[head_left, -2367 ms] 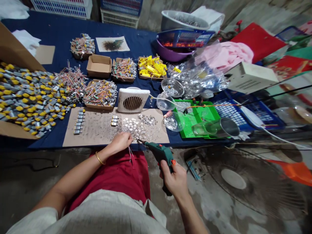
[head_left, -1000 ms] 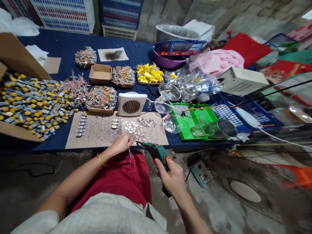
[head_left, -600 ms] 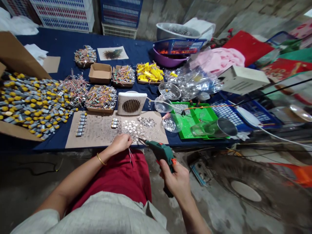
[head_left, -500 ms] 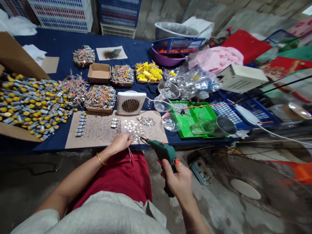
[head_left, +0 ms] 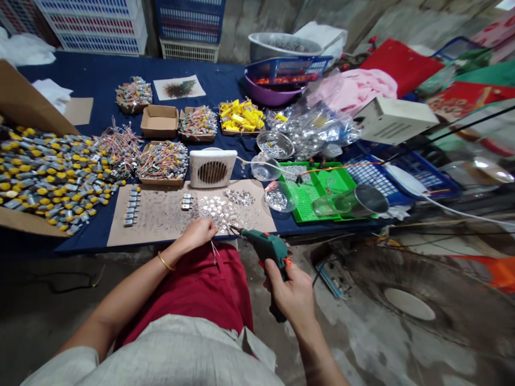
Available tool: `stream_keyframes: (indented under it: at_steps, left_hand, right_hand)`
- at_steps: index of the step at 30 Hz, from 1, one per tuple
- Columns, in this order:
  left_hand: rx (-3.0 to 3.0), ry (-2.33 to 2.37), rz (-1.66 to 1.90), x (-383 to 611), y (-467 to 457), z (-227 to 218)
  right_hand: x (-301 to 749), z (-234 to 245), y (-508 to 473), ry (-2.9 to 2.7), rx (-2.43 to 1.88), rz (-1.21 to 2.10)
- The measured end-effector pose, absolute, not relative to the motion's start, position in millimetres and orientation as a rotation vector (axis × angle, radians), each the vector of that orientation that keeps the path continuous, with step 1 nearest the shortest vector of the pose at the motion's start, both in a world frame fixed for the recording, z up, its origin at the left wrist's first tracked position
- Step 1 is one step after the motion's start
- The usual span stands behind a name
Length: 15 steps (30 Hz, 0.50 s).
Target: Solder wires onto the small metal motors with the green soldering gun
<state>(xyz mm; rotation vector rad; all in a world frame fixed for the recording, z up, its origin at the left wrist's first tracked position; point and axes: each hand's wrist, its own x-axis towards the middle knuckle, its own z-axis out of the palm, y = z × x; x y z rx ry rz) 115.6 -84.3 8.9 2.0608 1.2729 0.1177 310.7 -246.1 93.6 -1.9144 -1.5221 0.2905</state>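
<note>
Soldering gun (head_left: 265, 247) in right hand (head_left: 290, 292), tip beside left hand (head_left: 196, 235) holding wires (head_left: 213, 252).

Your cardboard sheet (head_left: 156, 228) lies on the front edge of the table (head_left: 96, 69). On it, left to right: a row of small motors (head_left: 131, 210), then a heap of metal tabs (head_left: 217, 209). Behind the sheet stands a vent fan (head_left: 212, 168). To your left, an open carton of motors (head_left: 28, 99); to your right, a plastic tray (head_left: 309, 198) holding a glass bowl (head_left: 279, 196).
</note>
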Motion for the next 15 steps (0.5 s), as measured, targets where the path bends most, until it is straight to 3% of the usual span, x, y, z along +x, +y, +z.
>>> stream_keyframes:
  at_steps: [15]
  left_hand:
    - [2.043, 1.277, 0.111, 115.6, -84.0, 10.3]
  right_hand:
    - [310.2, 92.1, -245.7, -1.506, -1.923, 0.287]
